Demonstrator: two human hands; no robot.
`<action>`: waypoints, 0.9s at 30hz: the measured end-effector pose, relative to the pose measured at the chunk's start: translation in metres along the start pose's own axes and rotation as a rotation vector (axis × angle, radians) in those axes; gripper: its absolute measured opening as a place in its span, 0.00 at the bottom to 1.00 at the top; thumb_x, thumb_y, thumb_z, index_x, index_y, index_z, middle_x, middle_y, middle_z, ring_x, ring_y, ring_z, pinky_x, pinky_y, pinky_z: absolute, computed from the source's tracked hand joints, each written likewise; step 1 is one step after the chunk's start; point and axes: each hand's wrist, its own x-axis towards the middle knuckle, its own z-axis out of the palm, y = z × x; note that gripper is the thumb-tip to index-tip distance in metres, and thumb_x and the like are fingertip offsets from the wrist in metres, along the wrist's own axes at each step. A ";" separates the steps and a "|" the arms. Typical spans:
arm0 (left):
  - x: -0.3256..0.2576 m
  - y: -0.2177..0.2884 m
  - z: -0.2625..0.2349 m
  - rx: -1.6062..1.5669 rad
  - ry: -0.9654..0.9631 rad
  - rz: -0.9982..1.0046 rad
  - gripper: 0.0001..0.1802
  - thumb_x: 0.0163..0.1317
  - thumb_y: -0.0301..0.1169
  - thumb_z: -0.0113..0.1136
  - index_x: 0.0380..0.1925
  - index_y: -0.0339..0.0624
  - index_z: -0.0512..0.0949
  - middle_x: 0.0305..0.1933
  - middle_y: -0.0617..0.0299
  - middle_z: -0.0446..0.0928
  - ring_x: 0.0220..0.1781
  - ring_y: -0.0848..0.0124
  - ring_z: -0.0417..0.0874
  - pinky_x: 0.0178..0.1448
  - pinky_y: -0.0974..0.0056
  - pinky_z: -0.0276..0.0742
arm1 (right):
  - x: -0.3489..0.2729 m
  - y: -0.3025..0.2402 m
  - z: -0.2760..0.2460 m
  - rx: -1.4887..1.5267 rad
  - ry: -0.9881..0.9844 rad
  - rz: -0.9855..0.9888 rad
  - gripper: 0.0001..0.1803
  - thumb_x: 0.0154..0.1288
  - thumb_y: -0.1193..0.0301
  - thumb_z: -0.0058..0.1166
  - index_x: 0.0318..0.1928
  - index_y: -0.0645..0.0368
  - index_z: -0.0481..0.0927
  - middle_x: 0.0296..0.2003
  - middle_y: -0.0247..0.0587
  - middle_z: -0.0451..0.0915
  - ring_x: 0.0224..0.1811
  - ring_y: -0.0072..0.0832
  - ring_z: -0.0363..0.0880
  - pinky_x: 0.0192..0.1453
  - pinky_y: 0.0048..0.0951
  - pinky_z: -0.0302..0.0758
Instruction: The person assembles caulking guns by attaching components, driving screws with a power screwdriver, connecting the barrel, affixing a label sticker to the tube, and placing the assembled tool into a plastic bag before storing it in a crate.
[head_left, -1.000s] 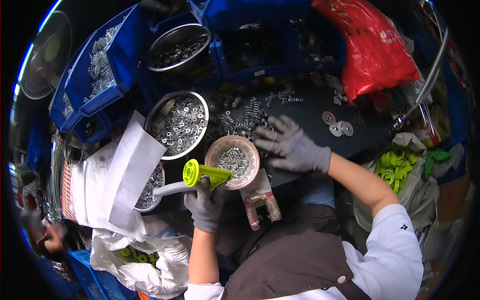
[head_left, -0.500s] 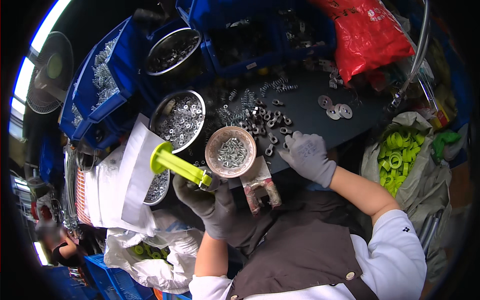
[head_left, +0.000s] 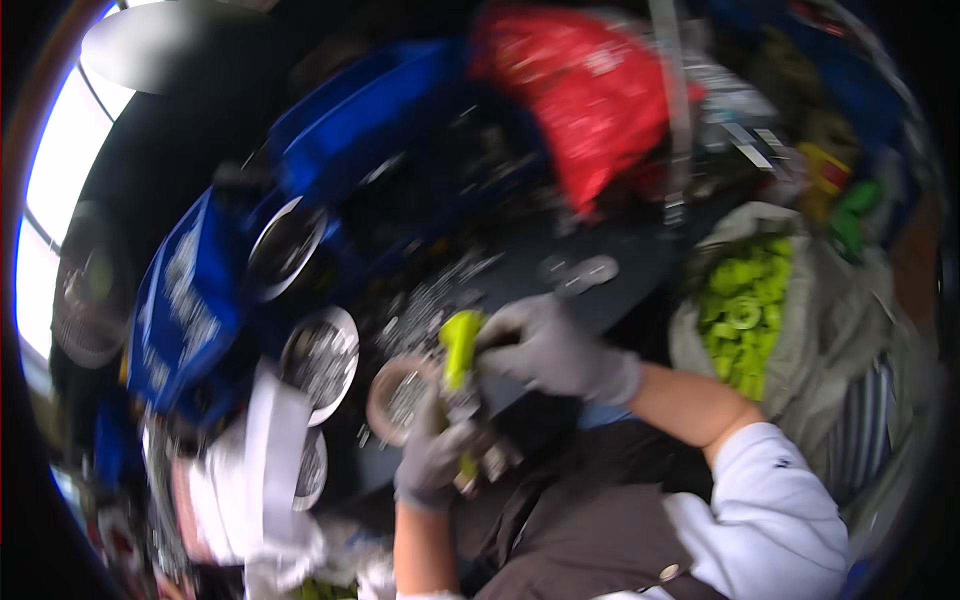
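My left hand, in a grey glove, grips a lime-green plastic part with a broad flanged end, held upright in front of me. Right beside the part's upper end is my gloved right hand, its fingers bent together. What those fingers hold, if anything, is lost in the blur. Just left of the green part stands a small round bowl of short metal pieces. Beyond it, blurred springs and small metal fittings lie on the dark table.
Steel bowls of metal parts stand to the left, near blue bins. A red bag lies at the back. Flat discs rest on the table. At the right, a grey sack holds lime-green parts.
My right hand has left the metal fittings and come over to the green part. My left hand has turned that part from slanting to upright. The whole view has swung and blurred.
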 end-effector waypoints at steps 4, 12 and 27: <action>0.013 0.004 0.011 0.136 -0.057 0.014 0.43 0.50 0.35 0.70 0.63 0.36 0.58 0.36 0.60 0.72 0.25 0.76 0.73 0.26 0.73 0.71 | -0.007 0.018 -0.014 -0.111 -0.011 -0.006 0.10 0.57 0.72 0.61 0.38 0.64 0.83 0.27 0.40 0.81 0.28 0.25 0.80 0.33 0.28 0.75; 0.040 -0.043 0.015 0.504 -0.139 0.059 0.36 0.49 0.29 0.73 0.59 0.39 0.67 0.52 0.58 0.74 0.51 0.68 0.77 0.54 0.65 0.73 | -0.070 0.038 -0.072 -0.395 0.301 -0.294 0.09 0.63 0.66 0.55 0.36 0.60 0.79 0.28 0.43 0.81 0.31 0.39 0.81 0.39 0.37 0.78; 0.057 -0.059 0.020 1.460 -0.071 0.507 0.32 0.47 0.28 0.68 0.56 0.47 0.72 0.41 0.47 0.77 0.36 0.51 0.81 0.35 0.54 0.78 | -0.109 0.012 -0.284 -0.288 1.235 -0.327 0.17 0.73 0.67 0.45 0.56 0.64 0.74 0.38 0.33 0.78 0.32 0.14 0.75 0.35 0.17 0.74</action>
